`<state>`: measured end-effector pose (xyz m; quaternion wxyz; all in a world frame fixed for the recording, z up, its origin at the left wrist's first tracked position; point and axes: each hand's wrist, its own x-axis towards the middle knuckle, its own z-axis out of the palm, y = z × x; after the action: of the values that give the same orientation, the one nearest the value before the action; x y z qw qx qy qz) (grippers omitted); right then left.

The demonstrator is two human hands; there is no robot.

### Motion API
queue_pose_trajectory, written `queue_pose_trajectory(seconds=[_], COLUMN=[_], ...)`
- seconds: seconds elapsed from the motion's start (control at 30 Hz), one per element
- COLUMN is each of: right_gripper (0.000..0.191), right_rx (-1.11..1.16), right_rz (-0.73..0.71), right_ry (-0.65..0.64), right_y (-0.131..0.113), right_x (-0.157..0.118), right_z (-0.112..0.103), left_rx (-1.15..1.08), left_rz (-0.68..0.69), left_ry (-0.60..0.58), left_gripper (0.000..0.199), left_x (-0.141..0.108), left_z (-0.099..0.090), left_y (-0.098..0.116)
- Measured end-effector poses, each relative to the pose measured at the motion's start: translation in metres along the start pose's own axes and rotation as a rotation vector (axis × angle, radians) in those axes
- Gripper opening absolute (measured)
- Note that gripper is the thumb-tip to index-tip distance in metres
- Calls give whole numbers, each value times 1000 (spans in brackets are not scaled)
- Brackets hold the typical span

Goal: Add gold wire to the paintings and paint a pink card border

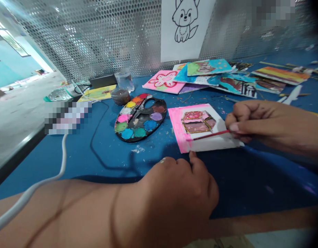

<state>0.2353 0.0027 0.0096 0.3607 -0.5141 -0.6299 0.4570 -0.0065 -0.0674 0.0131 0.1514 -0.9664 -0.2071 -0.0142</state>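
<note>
A small square canvas [215,146] lies on the blue table, with a brown-and-pink box-like shape painted in its middle. Fresh pink covers its left side and part of its top edge; the lower right is white. My right hand [254,120] pinches a thin red paintbrush [213,135], whose tip touches the pink area at the lower left. My left hand [184,186] rests knuckles up just below the canvas, fingers curled, one fingertip at its bottom edge. Its palm side is hidden. Left of the canvas sits a black oval paint palette [142,119] with several coloured wells.
Behind the palette stand a cup of dark water [120,96] and a clear cup [124,81]. Several painted canvases [165,81] are piled against a perforated metal screen [109,41], where a fox drawing [184,44] hangs. A white cable [63,158] crosses the left side.
</note>
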Motion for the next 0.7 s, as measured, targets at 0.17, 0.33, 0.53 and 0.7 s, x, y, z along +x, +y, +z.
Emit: queue_pose_trajectory(seconds=[0.17,0.33,0.53,0.7], right_gripper=[71,78,72,64], right_rx=[-154,-291,-140,-98], right_rz=[9,4,0,-37], right_ry=[56,-22,-56,42], right_y=[-2,-11,-8,-5], right_x=[3,2,-3,-3], right_z=[6,5,5,5], left_rx=[5,9,11,-5], left_rz=[-1,52,111,101], left_ry=[23,-48,-124,-100], left_gripper=[28,30,39,40], left_x=[-1,1,4,1], left_z=[1,-5,-9,-9], left_y=[0,-1,-2,-3])
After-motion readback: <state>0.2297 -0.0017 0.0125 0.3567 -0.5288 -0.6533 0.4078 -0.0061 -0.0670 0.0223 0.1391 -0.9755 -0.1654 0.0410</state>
